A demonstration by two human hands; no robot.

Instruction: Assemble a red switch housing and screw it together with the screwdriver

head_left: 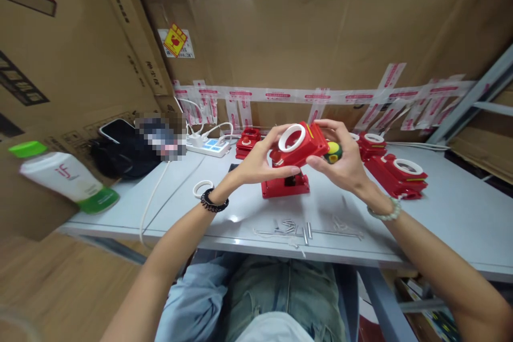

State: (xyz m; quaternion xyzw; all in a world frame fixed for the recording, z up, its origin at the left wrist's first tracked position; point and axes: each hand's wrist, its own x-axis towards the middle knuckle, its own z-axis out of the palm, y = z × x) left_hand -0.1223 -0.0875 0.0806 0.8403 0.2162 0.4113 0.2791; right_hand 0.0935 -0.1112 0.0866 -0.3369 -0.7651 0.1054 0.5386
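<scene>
A red plastic housing with a white ring (306, 145) is held above the table between my two hands. My left hand (262, 159) grips its left side, thumb along the lower edge. My right hand (340, 157) holds its right side, thumb at the lower right corner. Just below stands a red base piece (285, 187) on the table, with a dark part on top. A green and yellow round object (333, 152) shows behind my right hand's fingers. Nearer the front edge lie several metal screws and pins (288, 226). A loose white ring (203, 188) lies beside my left wrist.
Red assemblies with white rings (396, 176) stand at the right, and another red part (247, 143) at the back. A power strip (208, 147), a black bag (120, 155) and a white bottle (66, 176) are on the left. Cardboard (304, 37) walls the back.
</scene>
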